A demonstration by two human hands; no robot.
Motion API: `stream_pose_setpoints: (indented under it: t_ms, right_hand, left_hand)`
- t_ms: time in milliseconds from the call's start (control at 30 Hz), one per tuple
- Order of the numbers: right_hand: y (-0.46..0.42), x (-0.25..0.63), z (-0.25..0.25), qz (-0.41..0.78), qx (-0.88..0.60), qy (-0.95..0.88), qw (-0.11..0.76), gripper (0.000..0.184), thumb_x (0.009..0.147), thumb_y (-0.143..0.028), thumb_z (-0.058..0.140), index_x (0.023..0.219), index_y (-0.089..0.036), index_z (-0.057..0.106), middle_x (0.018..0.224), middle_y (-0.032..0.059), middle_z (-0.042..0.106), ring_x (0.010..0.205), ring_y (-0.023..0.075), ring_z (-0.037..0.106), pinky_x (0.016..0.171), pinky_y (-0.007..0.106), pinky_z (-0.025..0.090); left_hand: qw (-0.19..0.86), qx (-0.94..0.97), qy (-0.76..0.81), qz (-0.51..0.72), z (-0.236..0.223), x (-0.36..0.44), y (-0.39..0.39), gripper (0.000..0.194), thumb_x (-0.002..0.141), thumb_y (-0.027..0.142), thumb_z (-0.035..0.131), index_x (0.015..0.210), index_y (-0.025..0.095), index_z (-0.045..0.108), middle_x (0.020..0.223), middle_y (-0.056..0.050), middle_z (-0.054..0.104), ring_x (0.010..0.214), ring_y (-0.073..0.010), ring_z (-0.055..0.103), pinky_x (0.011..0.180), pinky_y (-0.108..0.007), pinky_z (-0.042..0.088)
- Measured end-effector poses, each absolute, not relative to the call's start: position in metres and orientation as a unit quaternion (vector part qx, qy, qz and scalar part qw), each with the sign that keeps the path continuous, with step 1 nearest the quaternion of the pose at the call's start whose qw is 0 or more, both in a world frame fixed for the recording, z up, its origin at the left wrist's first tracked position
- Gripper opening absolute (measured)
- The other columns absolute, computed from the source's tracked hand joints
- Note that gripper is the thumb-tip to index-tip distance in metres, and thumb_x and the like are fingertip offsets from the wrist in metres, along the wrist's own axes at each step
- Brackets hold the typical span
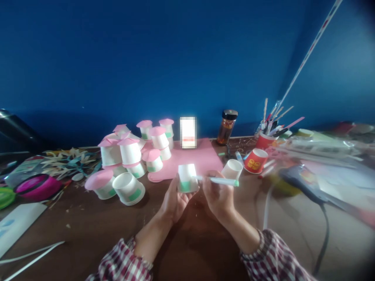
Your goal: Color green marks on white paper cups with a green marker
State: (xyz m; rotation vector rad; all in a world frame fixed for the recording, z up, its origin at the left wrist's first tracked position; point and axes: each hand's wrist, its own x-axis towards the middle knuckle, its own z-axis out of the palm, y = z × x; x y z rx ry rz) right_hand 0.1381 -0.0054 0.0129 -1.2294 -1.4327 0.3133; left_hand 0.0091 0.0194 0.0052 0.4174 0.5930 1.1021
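In my left hand (172, 201) is a small white paper cup (188, 173), upside down, with a green patch on its lower side. The fingers reach under and around it. My right hand (218, 193) grips a marker pen (219, 180) with a white barrel and a green end; its other end points at the cup's side. Just behind that hand stands a plain white cup (233, 169). To the left, another upturned white cup (129, 188) with a green patch sits near several cups (130, 151) topped with pink paper cones.
Pink paper (195, 156) lies behind my hands. A dark-lidded jar (227, 128) stands by the wall. On the right are a red cup (256, 160), a cup of pens (267, 139) and a corded glue gun (303, 181). Paper strips (73, 164) and a magenta tape roll (38, 186) lie left.
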Motion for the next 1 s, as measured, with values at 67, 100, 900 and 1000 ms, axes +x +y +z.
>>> stream_pose_setpoints:
  t_ms: [67,100,900,1000]
  right_hand:
    - [-0.006,0.137,0.013,0.139,-0.520,-0.615,0.576,0.011,0.085,-0.025,0.054,0.085,-0.015,0.061,0.067,0.0031,0.062,0.053,0.0121,0.056,0.049,0.022,0.046]
    - [-0.006,0.137,0.013,0.139,-0.518,-0.618,0.575,0.011,0.085,-0.025,0.054,0.085,-0.016,0.061,0.067,0.0030,0.062,0.053,0.0119,0.056,0.049,0.021,0.046]
    - [-0.004,0.137,0.017,0.144,-0.517,-0.580,0.612,0.010,0.086,-0.024,0.053,0.081,-0.017,0.059,0.065,0.0020,0.063,0.053,0.0117,0.058,0.048,0.020,0.046]
    - [-0.004,0.136,0.018,0.142,-0.518,-0.579,0.614,0.011,0.086,-0.024,0.053,0.082,-0.016,0.059,0.065,0.0018,0.062,0.053,0.0114,0.056,0.047,0.020,0.045]
  left_hand:
    - [0.799,0.180,0.278,0.502,0.007,0.010,0.018,0.037,0.084,0.040,0.054,0.108,0.013,0.062,0.101,-0.011,0.070,0.098,-0.0242,0.063,0.091,-0.037,0.047]
    - [0.801,0.176,0.277,0.501,0.007,0.010,0.018,0.036,0.084,0.039,0.054,0.108,0.013,0.062,0.101,-0.010,0.070,0.098,-0.0240,0.063,0.091,-0.037,0.047]
    - [0.783,0.211,0.290,0.509,-0.002,0.003,0.023,0.040,0.082,0.046,0.056,0.108,0.016,0.061,0.102,-0.010,0.067,0.093,-0.0223,0.062,0.082,-0.037,0.050]
    - [0.778,0.207,0.278,0.524,-0.001,0.005,0.023,0.038,0.083,0.042,0.056,0.110,0.017,0.060,0.103,-0.009,0.066,0.092,-0.0201,0.062,0.085,-0.036,0.049]
